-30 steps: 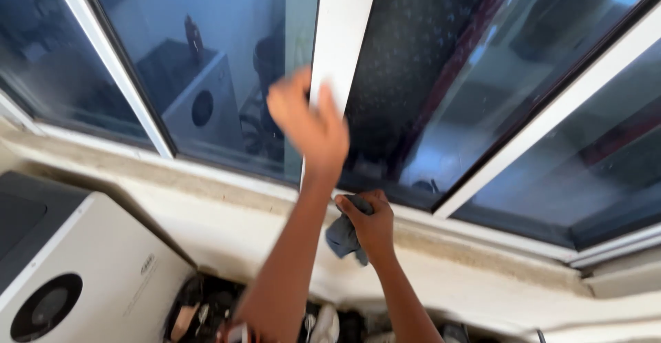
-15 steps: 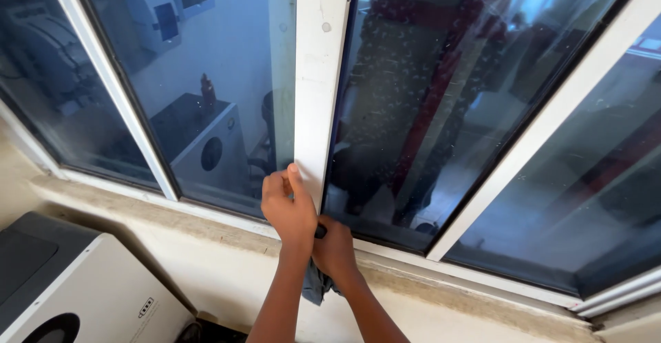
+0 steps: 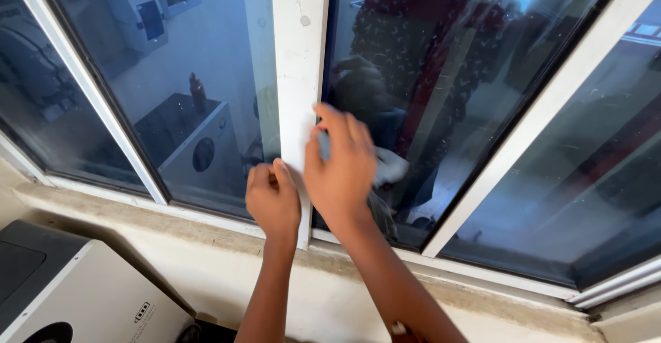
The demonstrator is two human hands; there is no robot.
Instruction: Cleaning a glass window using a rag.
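My right hand [image 3: 341,167] presses a blue-grey cloth [image 3: 381,212] flat against the dark window glass [image 3: 427,74], just right of the white vertical frame bar [image 3: 299,54]. Only the cloth's lower edge shows below the palm; the rest is hidden under the hand. My left hand [image 3: 273,198] rests on the lower part of that white bar, fingers curled, thumb against the bar's edge. The two hands are side by side, nearly touching. The glass mirrors the hand and cloth.
A white boxy appliance [image 3: 76,295] with a round black vent stands at lower left below the sill. A dusty concrete sill [image 3: 482,295] runs under the window. Slanted white frame bars [image 3: 551,102] divide the tinted panes.
My right hand has risen from the sill with the cloth onto the glass. My left hand stayed on the white bar, shifting slightly left.
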